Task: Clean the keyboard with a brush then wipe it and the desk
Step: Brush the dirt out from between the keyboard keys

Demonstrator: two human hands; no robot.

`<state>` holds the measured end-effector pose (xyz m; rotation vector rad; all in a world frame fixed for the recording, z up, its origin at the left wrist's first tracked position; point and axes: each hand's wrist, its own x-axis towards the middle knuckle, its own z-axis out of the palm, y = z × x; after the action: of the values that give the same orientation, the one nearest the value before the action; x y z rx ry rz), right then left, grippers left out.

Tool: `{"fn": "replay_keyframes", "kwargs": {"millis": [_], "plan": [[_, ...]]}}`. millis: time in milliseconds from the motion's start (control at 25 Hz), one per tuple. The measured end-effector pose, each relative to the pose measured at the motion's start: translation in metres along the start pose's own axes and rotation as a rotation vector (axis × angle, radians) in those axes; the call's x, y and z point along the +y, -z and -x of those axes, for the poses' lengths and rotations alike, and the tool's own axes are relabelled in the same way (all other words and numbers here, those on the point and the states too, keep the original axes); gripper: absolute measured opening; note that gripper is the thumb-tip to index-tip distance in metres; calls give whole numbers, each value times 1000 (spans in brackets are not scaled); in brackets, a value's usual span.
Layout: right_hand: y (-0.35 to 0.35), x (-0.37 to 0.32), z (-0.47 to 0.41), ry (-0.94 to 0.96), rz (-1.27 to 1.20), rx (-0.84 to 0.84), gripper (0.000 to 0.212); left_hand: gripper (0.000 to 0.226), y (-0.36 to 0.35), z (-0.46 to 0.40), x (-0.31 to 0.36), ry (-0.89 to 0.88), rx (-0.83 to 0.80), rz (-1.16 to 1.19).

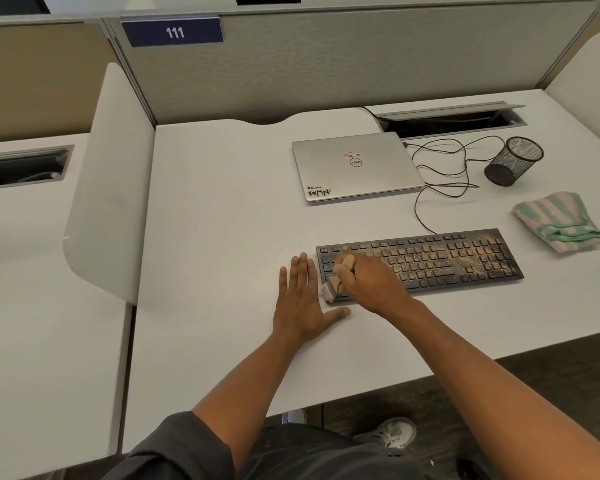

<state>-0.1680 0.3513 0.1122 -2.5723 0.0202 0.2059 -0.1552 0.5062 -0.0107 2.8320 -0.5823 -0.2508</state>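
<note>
- right hand (368, 282) is clenched round a wooden-handled brush (338, 277), bristles down at the left end of the keyboard (430, 261).
- left hand (300, 303) lies flat, fingers spread, on the bench (222, 237) just beside that end.
- keyboard's keys carry tan dust, thickest toward the right.
- a striped cloth (558, 221) sits right of it; closed laptop (355, 166) and mesh cup (513, 161) lie behind.

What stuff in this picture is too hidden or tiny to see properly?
All in the head view:
- Wooden-handled brush: mostly hidden in the right hand; bristles blurred.
- Dusty black keyboard: key letters too small; left end covered by that hand.
- Black mesh cup: inside not visible.
- Grey shoes: cut off by the white desk.
</note>
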Motion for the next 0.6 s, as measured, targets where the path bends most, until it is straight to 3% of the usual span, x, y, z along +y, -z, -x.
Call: {"fn": "replay_keyframes", "kwargs": {"millis": [160, 320, 480, 600], "plan": [[8, 7, 3, -91, 193, 88, 32, 129, 0, 0, 0, 2, -3, -1], [5, 7, 9, -69, -175, 31, 23, 131, 1, 1, 0, -2, -4, -1], [5, 11, 11, -161, 2, 178, 27, 130, 1, -1, 2, 2, -10, 7], [5, 15, 7, -165, -188, 206, 21, 132, 2, -1, 2, 5, -18, 21]]}}
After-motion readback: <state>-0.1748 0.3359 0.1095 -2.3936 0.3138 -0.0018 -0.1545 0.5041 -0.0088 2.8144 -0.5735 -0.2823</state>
